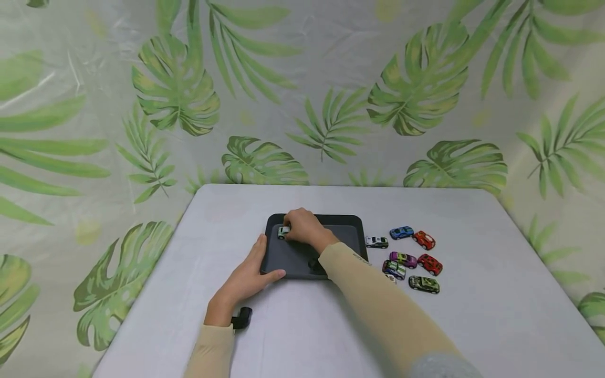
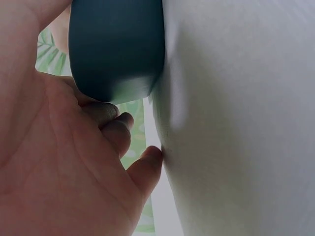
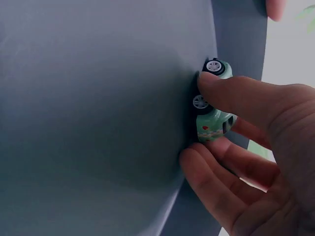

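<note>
A pale green toy car [image 3: 210, 125] is pinched between the thumb and fingers of my right hand [image 1: 307, 229], at the back left inside a dark grey tray [image 1: 290, 262]. In the right wrist view its wheels face the tray floor; whether they touch it I cannot tell. My left hand [image 1: 244, 278] lies at the tray's front left corner. Its straight fingers run along the left side and the thumb along the front edge. The left wrist view shows the tray's outer corner [image 2: 118, 49] against that hand.
Right of the tray several toy cars stand on the white table: a white-and-black one [image 1: 376, 242], a blue one [image 1: 402, 232], a purple one [image 1: 403, 259], a red one [image 1: 430, 264] and a camouflage one [image 1: 424, 284]. My right sleeve [image 1: 378, 294] partly hides another. A leaf-print curtain [image 1: 340, 73] hangs behind.
</note>
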The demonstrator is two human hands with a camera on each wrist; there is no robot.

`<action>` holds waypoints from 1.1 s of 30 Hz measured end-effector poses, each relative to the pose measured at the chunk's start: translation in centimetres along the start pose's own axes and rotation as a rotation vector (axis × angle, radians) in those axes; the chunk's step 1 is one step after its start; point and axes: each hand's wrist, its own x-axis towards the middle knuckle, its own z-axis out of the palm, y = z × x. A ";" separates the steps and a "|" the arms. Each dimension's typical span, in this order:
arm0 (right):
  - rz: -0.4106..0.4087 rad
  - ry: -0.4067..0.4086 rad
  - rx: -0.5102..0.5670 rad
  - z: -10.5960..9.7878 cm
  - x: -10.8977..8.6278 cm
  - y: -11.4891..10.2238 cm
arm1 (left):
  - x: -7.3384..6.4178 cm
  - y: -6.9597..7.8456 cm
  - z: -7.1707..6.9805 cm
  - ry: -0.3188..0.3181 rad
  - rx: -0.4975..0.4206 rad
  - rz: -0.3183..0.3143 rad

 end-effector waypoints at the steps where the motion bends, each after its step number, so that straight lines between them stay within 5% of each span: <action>1: 0.001 0.000 -0.002 0.0 -0.1 0.0 | -0.1 0.0 0.0 -0.002 -0.001 -0.002; 13: 0.013 -0.013 -0.029 -0.3 -0.7 0.1 | -0.3 0.5 0.2 0.002 0.003 0.008; 33: -0.039 0.053 -0.011 -4.4 -3.1 -0.3 | -1.0 0.6 -0.2 -0.035 0.046 -0.010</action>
